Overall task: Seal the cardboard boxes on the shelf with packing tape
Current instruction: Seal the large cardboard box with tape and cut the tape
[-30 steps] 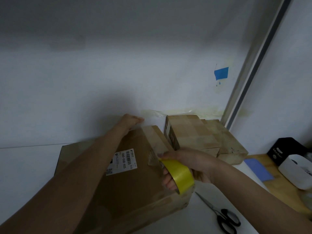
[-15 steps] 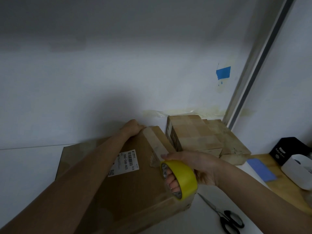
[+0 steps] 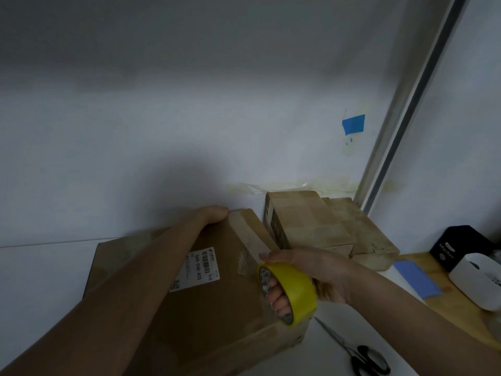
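Yellow tape roll [image 3: 295,289] is gripped by the right hand [image 3: 311,267], fingers hooked through its core, above the big cardboard box [image 3: 217,308] on the white shelf [image 3: 40,272]. The left hand [image 3: 214,214] rests on the box's far edge; I cannot tell how its fingers lie. Two smaller boxes [image 3: 311,221] stand just beside.

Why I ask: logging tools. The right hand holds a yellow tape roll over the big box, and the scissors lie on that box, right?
No: the head view shows the scissors on the white surface beside the big box, not on it. The right hand does hold the yellow tape roll over it.
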